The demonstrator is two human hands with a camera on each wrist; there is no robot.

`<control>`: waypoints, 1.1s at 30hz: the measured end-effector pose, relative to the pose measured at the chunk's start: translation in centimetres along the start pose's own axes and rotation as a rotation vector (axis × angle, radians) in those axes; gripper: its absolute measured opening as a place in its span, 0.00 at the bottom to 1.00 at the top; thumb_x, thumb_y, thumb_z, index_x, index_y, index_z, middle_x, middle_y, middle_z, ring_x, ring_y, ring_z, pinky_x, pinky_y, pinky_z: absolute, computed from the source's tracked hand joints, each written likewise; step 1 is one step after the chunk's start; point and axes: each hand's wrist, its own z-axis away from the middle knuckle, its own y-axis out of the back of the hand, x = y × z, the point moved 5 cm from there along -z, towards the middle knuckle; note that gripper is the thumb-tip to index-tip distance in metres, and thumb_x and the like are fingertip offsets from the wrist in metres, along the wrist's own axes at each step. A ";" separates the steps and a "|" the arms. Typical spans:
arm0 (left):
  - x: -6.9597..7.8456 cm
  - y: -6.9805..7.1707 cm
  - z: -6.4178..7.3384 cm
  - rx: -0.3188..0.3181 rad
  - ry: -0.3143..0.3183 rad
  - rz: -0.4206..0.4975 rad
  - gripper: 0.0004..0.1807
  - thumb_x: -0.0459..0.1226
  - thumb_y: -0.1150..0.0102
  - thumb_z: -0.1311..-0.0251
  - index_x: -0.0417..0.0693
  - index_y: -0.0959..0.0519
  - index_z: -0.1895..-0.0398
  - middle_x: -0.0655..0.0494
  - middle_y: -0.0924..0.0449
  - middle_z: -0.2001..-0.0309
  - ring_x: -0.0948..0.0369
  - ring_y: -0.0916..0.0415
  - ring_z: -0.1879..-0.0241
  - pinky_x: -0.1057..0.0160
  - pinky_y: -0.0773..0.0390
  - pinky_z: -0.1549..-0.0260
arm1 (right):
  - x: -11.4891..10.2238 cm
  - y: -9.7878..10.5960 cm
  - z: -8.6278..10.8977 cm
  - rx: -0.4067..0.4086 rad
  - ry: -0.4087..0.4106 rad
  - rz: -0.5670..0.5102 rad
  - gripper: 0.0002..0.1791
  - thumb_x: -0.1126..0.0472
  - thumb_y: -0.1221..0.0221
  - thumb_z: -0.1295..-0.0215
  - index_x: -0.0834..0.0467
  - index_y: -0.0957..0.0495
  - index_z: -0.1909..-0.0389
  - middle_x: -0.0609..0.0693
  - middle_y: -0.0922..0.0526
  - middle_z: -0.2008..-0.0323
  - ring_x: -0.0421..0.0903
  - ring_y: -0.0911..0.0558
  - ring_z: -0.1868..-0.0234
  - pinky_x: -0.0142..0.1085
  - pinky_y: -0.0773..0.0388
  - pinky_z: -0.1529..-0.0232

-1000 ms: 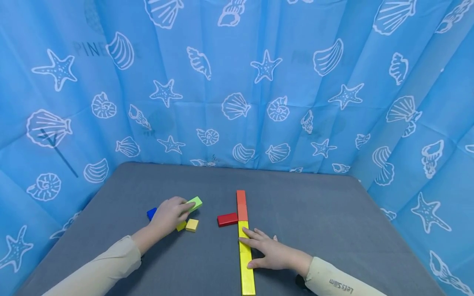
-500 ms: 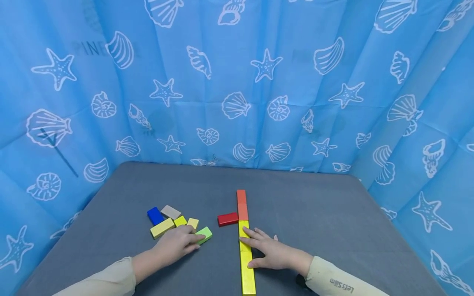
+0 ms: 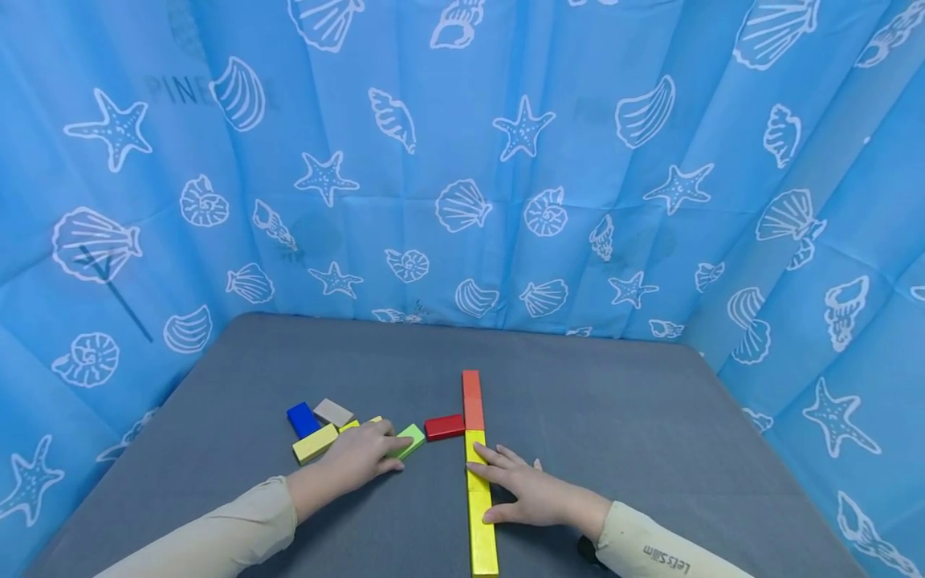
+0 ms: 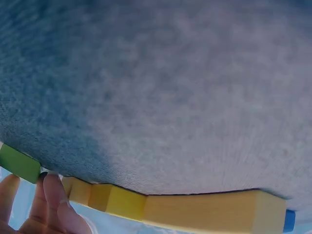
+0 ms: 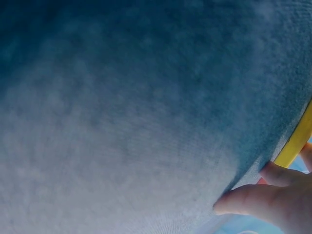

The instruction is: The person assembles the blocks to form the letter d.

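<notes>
My left hand [image 3: 357,457] pinches a light green block [image 3: 412,435] on the grey tabletop, close to the left end of a dark red block [image 3: 444,428]. In the left wrist view, fingers [image 4: 36,204] lie along the green block [image 4: 19,162]. The red block juts left from a straight line of end-to-end blocks: orange ones [image 3: 472,399] at the far end, yellow ones [image 3: 482,534] nearer. My right hand [image 3: 531,490] rests spread over the yellow blocks from the right, its fingertips on them. The right wrist view catches part of a yellow block [image 5: 295,144].
Left of the line lies a loose cluster: a blue block [image 3: 302,420], a beige one [image 3: 333,412], a pale yellow one [image 3: 315,443] and a small yellow one [image 3: 349,425], partly behind my left hand. A blue shell-print curtain [image 3: 462,265] hangs behind the grey table [image 3: 614,385].
From behind the cluster, my left hand has brought the green block nearer and rightward, then slightly back up beside the red block. My right hand has stayed on the yellow blocks.
</notes>
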 end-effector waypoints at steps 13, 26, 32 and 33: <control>-0.1 -0.1 -0.5 0.004 -0.015 0.006 0.20 0.45 0.33 0.42 0.52 0.16 0.47 0.56 0.23 0.65 0.67 0.34 0.73 0.70 0.32 0.78 | -0.5 0.2 0.3 0.000 0.006 -0.010 0.43 0.27 0.44 0.46 0.25 0.47 0.28 0.32 0.57 0.24 0.59 0.56 0.25 0.81 0.58 0.50; -0.5 0.4 0.2 0.008 -0.007 0.037 0.24 0.46 0.34 0.41 0.47 0.20 0.43 0.53 0.21 0.58 0.63 0.25 0.65 0.64 0.23 0.69 | -2.1 0.7 1.0 0.008 0.040 -0.006 0.42 0.30 0.45 0.40 0.30 0.48 0.26 0.37 0.58 0.23 0.61 0.56 0.25 0.81 0.56 0.51; -1.9 1.8 2.0 0.078 -0.038 0.010 0.22 0.43 0.35 0.40 0.44 0.20 0.44 0.53 0.22 0.58 0.60 0.24 0.64 0.62 0.22 0.66 | -1.9 0.8 0.9 0.004 0.038 -0.018 0.42 0.30 0.45 0.41 0.31 0.47 0.26 0.37 0.57 0.23 0.62 0.56 0.25 0.81 0.57 0.51; -2.3 2.0 2.3 0.087 -0.038 -0.005 0.22 0.43 0.35 0.40 0.44 0.20 0.44 0.53 0.22 0.57 0.60 0.24 0.63 0.61 0.22 0.65 | -1.8 0.7 0.8 0.003 0.031 -0.019 0.42 0.30 0.45 0.41 0.30 0.47 0.26 0.36 0.57 0.24 0.61 0.56 0.25 0.81 0.57 0.51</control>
